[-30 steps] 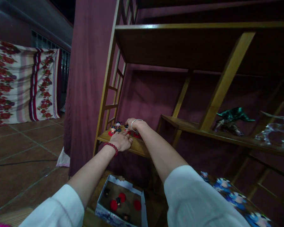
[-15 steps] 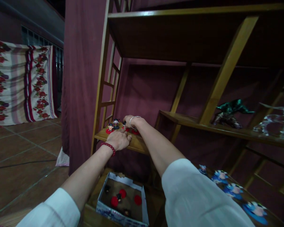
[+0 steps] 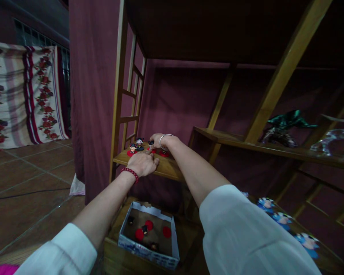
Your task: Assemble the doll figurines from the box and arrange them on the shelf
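We stood in a dim room before a tall wooden shelving unit (image 3: 269, 95) backed and flanked by a maroon curtain (image 3: 94, 95). The floor (image 3: 25, 179) was laid with reddish-brown tiles, a dark cable (image 3: 23, 194) trailing across it. On the far left a floral cloth (image 3: 23, 95) hung below a barred window (image 3: 31, 36).

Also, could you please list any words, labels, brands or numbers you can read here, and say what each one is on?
None can be read.
The white cardboard box with a blue printed outer wall: the pattern is too blurred to tell whether it holds letters.
The small red-based figurines on the wooden shelf: no lettering shows.
The flat blue cartoon-printed pieces at lower right: pictures only, too blurred for any text.
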### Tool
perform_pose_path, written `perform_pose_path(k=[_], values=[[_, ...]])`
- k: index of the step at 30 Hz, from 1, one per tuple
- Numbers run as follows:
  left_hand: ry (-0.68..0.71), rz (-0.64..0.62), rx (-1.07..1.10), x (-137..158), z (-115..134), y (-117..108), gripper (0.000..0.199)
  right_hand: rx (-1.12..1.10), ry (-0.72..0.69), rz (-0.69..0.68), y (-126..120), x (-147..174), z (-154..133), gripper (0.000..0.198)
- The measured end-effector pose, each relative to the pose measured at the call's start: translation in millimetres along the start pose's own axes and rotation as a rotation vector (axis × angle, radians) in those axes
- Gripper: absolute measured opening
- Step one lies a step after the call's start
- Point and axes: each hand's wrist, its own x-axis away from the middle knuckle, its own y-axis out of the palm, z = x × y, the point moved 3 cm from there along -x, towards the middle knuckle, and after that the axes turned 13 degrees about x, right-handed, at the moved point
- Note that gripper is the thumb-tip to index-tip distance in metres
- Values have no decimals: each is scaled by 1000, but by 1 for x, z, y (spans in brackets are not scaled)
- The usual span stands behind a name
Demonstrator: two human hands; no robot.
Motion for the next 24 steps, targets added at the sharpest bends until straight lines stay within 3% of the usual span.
perform_pose_path(k=[9, 24], values=[[-29, 28, 0, 4, 2, -3, 54, -48, -18, 12, 4, -15, 7, 53], [-44, 53, 10, 4, 2, -3, 53, -36, -6, 70, 7, -18, 18, 40]])
